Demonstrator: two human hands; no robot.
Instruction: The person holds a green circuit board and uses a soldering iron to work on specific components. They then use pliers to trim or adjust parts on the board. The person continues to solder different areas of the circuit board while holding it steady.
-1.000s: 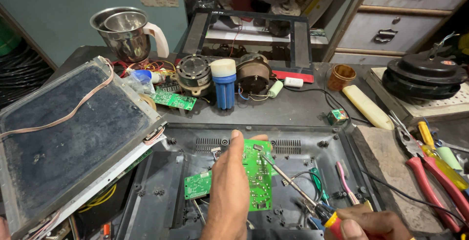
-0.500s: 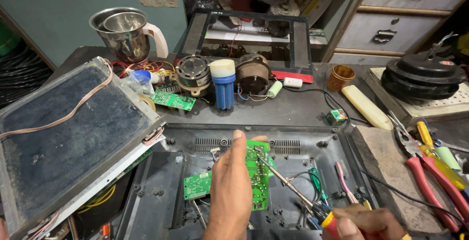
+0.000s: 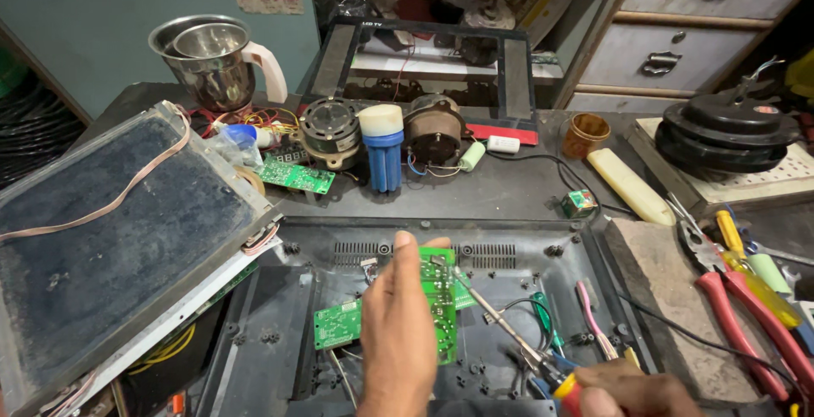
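You are at an electronics repair bench in a cluttered workshop. At 12 o'clock stand two bare round electric motors (image 3: 329, 132) beside a loose green circuit board (image 3: 297, 176); at 3 o'clock lie red-handled pliers (image 3: 739, 308) and yellow-handled screwdrivers (image 3: 731, 234); an opened black plastic appliance casing (image 3: 263, 332) fills 6 o'clock.

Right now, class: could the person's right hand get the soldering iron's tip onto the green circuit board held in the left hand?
Probably yes. The right hand holds the soldering iron angled toward the green circuit board, which the left hand holds upright; nothing lies between tip and board.
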